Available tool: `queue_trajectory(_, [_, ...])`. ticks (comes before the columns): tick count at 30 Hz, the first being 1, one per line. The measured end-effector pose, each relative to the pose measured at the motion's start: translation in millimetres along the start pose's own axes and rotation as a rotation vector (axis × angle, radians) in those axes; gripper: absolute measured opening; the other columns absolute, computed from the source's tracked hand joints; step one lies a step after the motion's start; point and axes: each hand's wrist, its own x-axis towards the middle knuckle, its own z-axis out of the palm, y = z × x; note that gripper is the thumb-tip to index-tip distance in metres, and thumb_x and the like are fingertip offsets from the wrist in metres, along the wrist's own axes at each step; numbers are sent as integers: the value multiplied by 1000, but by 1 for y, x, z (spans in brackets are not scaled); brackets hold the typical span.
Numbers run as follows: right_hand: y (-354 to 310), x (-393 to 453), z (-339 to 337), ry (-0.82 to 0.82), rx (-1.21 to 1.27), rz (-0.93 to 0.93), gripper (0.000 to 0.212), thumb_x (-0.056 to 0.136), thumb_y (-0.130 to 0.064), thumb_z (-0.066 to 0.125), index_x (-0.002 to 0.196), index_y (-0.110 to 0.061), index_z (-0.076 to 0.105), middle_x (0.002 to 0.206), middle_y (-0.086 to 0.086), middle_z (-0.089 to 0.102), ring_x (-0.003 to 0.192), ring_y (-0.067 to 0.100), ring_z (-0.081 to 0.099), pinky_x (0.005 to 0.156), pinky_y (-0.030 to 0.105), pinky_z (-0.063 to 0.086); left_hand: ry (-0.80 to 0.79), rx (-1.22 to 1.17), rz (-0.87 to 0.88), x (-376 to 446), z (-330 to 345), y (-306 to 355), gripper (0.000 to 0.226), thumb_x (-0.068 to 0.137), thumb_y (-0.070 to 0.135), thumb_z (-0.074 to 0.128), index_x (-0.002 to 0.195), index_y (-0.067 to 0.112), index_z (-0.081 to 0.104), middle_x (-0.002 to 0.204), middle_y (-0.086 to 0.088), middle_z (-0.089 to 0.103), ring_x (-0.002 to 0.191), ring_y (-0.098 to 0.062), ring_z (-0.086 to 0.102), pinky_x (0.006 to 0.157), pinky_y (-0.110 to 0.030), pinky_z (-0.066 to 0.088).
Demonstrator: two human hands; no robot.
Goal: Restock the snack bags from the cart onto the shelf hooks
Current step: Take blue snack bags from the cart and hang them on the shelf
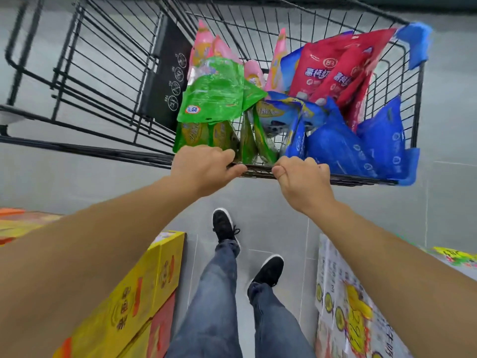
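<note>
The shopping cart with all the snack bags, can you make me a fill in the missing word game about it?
1. Both hands, the left hand and the right hand, grip the near rim of the ____.
2. The snack bags nearest the left hand are ____ in colour.
3. The red bags lean in the cart's far ____ corner.
4. The stacked carton by the person's left leg is mostly ____.

Missing words: cart; green; right; yellow
</note>
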Motion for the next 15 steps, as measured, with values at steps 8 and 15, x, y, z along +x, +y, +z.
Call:
queue_trajectory(8, [-64,97,-33,-39,52,12,39,104,-45,24,106,-23,57,102,0,60,91,26,45,86,45,35,-58,37,-76,57,-30,-98,48,95,66,20,92,27,47,90,-3,60,101,-30,57,85,-43,36])
queue_trajectory(15, [-117,200,-63,-45,68,16,36,103,-45,23,99,-26,54,103,0,61,91,25,43,80,42,31,-9,8,-303,109,-48,-174,50,96,63,25,111,25,54,117,-5,58,114,-34,47,94,-49,32])
